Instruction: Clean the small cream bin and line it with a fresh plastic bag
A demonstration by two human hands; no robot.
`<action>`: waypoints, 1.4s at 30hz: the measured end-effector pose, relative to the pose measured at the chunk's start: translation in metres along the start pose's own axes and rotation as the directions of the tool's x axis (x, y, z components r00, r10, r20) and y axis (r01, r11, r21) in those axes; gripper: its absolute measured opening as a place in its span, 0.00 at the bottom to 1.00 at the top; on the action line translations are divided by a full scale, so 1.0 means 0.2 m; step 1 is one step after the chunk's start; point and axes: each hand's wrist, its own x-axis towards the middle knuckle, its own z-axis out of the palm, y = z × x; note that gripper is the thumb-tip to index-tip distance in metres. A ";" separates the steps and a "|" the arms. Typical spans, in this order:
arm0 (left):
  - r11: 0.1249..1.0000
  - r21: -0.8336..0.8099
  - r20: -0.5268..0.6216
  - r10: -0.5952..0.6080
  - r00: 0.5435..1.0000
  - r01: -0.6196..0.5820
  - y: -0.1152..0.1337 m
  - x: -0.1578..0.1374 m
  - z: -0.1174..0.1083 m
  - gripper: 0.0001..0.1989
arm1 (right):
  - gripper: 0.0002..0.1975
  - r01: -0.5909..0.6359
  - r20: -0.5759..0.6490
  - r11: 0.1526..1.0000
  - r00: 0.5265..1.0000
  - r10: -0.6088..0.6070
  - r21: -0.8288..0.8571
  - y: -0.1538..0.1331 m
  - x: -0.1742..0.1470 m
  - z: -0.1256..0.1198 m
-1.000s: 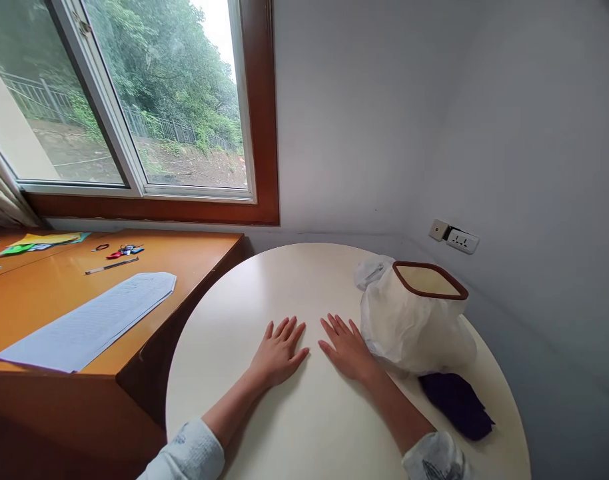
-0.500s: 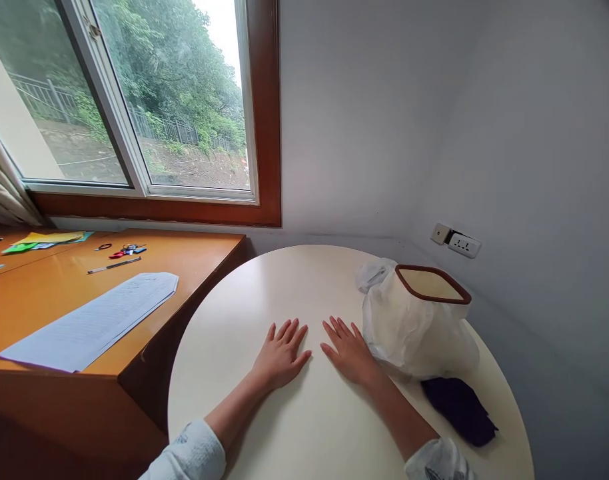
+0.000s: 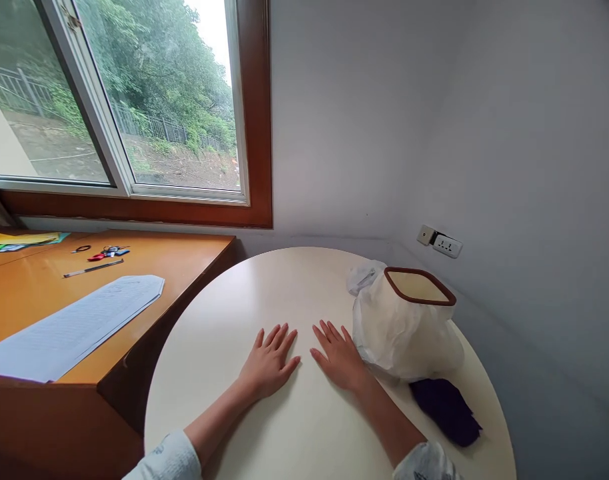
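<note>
My left hand (image 3: 269,363) lies flat on the round cream table (image 3: 284,287), fingers spread and nothing held. Beside it, my right hand (image 3: 338,357) also rests palm down with its fingers apart. Close to the right hand stands a bin-like container with a brown rim (image 3: 419,302), its sides wrapped in a translucent white plastic bag (image 3: 404,340). A bunched end of the bag sticks out at the back left. In front of the container lies a folded dark purple cloth (image 3: 445,410), near my right forearm. What the container holds is hidden.
On the left, an orange-brown desk (image 3: 184,257) carries white papers (image 3: 89,323), a pen (image 3: 93,268), keys (image 3: 112,252), a black ring (image 3: 81,249) and coloured sheets (image 3: 22,239). A window (image 3: 174,100) is above it. Wall sockets (image 3: 447,245) sit behind the container.
The whole view has shifted slightly, so everything appears a little further left. Both hands stay flat on the table, and nothing has been picked up or moved.
</note>
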 end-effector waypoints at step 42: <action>0.999 0.035 -0.006 0.026 1.000 -0.026 0.16 -0.54 -0.01 0.30 | 0.29 -0.009 0.038 0.999 0.999 0.007 0.037 -0.29 -0.52 0.01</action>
